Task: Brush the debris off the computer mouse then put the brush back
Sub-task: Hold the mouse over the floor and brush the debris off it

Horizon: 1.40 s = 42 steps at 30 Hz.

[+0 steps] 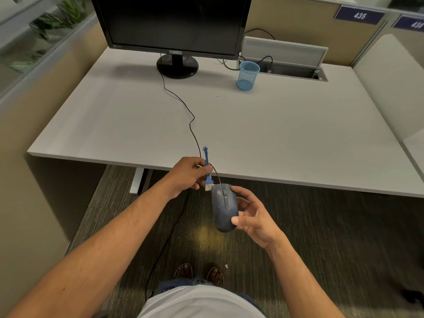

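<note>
Blue plastic is what my left hand (189,173) pinches: a small brush (207,171), its handle pointing up and away from me, its pale bristles touching the front end of the computer mouse (223,206). My left fingers are curled closed around the brush handle, wrist bent inward. My right hand (253,216) cradles the dark mouse from the right side, fingers half curled, thumb tip pressed on its near end, holding it in the air just off the near edge of the worktop (275,134), at lower centre of the frame. Both forearms reach forward from the bottom corners. A thin black cord (191,125) runs from the mouse across the pale grey worktop toward a dark monitor (172,24) at top centre. To its right stands a blue mesh cup (247,75). Below the hands is dark carpet (321,226).
</note>
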### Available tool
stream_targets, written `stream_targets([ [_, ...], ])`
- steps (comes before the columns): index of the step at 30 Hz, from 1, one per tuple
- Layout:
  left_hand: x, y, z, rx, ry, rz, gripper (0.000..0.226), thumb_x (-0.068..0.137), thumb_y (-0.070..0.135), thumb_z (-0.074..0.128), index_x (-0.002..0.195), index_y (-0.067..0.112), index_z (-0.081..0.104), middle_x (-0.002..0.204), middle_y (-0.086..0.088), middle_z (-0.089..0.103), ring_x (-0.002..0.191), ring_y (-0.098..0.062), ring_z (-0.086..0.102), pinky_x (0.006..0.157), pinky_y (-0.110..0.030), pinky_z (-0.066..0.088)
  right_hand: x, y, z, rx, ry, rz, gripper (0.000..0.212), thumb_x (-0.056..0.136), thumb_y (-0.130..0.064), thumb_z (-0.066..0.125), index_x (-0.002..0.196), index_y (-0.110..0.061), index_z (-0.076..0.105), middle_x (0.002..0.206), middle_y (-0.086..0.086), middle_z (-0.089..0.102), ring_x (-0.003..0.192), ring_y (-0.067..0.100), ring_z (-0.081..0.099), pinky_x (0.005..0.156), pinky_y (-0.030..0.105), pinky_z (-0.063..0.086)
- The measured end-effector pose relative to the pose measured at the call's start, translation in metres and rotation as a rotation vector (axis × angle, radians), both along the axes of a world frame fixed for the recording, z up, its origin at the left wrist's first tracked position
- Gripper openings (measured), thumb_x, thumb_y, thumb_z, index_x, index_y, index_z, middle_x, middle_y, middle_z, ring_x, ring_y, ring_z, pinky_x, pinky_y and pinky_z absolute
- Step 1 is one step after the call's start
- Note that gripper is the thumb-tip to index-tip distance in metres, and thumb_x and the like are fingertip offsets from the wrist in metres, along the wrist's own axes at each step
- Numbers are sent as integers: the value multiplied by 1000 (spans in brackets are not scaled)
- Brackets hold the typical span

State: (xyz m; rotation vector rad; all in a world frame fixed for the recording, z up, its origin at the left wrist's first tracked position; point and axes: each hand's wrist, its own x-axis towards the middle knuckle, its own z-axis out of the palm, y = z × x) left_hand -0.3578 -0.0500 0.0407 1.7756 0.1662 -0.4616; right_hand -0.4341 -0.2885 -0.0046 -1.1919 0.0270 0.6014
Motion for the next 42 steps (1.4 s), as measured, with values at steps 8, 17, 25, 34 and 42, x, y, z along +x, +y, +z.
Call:
stream_targets([
  [8, -1, 9, -3, -82, 35, 91, 14, 95, 25, 66, 98, 12, 70, 85, -9, 69, 57, -5, 61, 53, -18, 50, 1, 2, 3, 35, 15, -31, 84, 64, -5, 86, 140, -23, 55, 137, 13, 60, 117, 37, 65, 82, 51, 59],
  [17, -6, -4, -5, -164, -22, 190, 11, 97, 22, 64, 95, 12, 68, 80, -5, 70, 59, -7, 65, 51, -18, 52, 2, 3, 4, 42, 7, -33, 87, 64, -4, 84, 143, -19, 51, 131, 5, 66, 116, 33, 66, 81, 49, 60],
  [25, -14, 1, -4, -147, 23, 50, 14, 96, 23, 65, 96, 10, 70, 79, -5, 73, 62, -9, 65, 53, -18, 52, 0, 0, 4, 48, 11, -69, 90, 62, -4, 84, 144, -16, 50, 141, 14, 54, 120, 33, 64, 81, 50, 60],
  [34, -2, -5, 4, -134, -68, 203, 12, 97, 23, 64, 95, 11, 68, 77, 0, 71, 61, -8, 68, 53, -19, 54, -1, 5, 2, 50, 3, 2, 83, 67, -3, 84, 142, -22, 54, 142, 19, 53, 121, 39, 63, 83, 50, 59],
  [42, 0, -18, 6, -82, -87, 113, 8, 96, 23, 65, 94, 15, 67, 86, -4, 73, 65, -10, 70, 53, -18, 52, 0, 6, 3, 16, -8, 45, 80, 70, -3, 84, 141, -26, 55, 139, 11, 60, 115, 41, 65, 89, 54, 58],
])
